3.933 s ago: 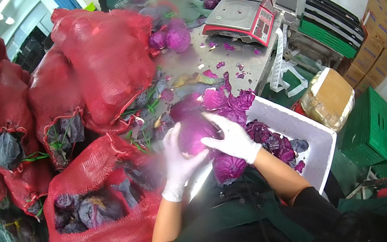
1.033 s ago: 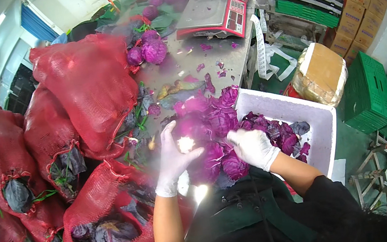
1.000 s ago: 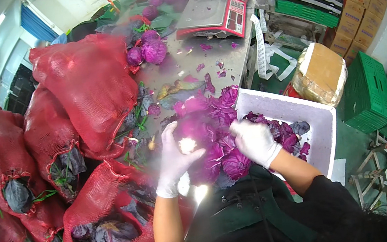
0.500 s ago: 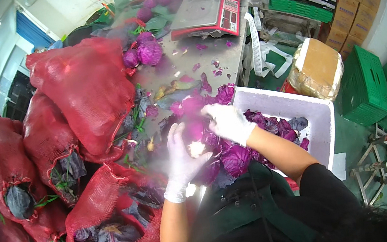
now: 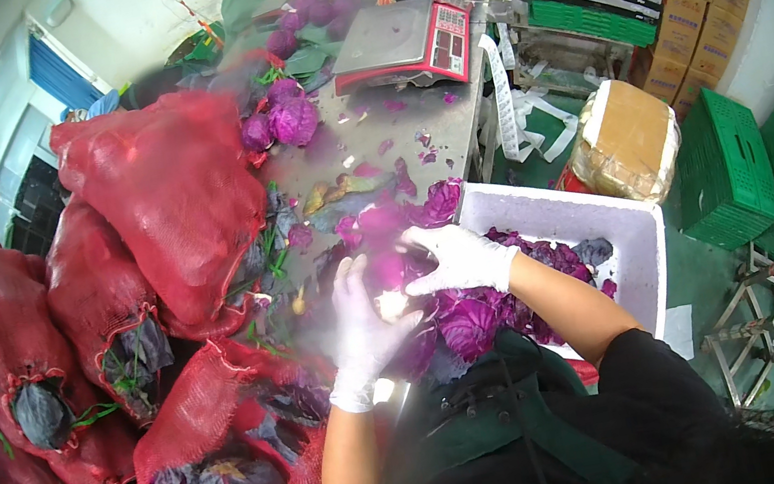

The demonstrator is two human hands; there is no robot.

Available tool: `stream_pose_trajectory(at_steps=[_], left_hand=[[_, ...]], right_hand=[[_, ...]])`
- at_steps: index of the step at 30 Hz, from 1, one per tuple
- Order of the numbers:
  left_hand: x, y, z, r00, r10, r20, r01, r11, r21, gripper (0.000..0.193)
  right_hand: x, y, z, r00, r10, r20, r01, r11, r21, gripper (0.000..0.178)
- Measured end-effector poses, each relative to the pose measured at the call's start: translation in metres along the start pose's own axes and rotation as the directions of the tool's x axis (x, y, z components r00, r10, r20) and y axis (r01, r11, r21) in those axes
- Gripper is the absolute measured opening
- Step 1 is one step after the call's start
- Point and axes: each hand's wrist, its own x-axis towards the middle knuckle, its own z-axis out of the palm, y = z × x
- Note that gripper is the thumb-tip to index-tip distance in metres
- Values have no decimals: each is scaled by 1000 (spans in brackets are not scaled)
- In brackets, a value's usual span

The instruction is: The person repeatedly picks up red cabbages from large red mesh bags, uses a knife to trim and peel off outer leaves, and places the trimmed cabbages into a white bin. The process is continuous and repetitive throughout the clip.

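Both my hands wear white gloves. My left hand (image 5: 360, 327) cups the near left side of a red cabbage (image 5: 393, 269), its thumb under the pale cut stem end (image 5: 392, 304). My right hand (image 5: 463, 258) grips the same cabbage from the right, fingers over its far side and thumb close to the stem. A hazy smear blurs the cabbage's outline. Right beside it on the steel table (image 5: 360, 135) lies another purple cabbage (image 5: 471, 322), with loose leaves (image 5: 441, 201) beyond.
A white bin (image 5: 647, 251) at the right holds purple leaves. Red mesh sacks (image 5: 169, 206) of cabbages crowd the left; one open sack (image 5: 233, 418) stands near. Farther back are trimmed cabbages (image 5: 294, 120) and a red scale (image 5: 406, 41). Green crates (image 5: 720, 169) stand far right.
My right hand has come slightly down and left, its thumb now closer to the stem end. My left hand stays nearly in place around the cabbage. The view has shifted a little.
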Motion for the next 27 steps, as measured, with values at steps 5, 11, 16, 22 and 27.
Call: stream_pose_trajectory(at_steps=[5,11,16,22,27], left_hand=[[0,12,3,1000,12,20,-14,992,121,112],[-8,-33,-15,990,127,-53,-135,974,-181,108],[-24,-50,-25,967,-252,25,142,462,-876,106],[-24,-14,-11,957,-291,18,135,386,-912,106],[-24,-40,-16,952,-295,84,189,346,-919,106]], right_hand=[[11,27,24,982,55,-182,-106,952,-286,33],[-2,64,14,886,450,-116,-358,820,446,19],[-28,79,8,800,57,-597,-238,944,-230,22],[-12,-32,25,987,-86,-135,96,993,69,63],[7,13,59,975,-111,-194,189,870,454,42]])
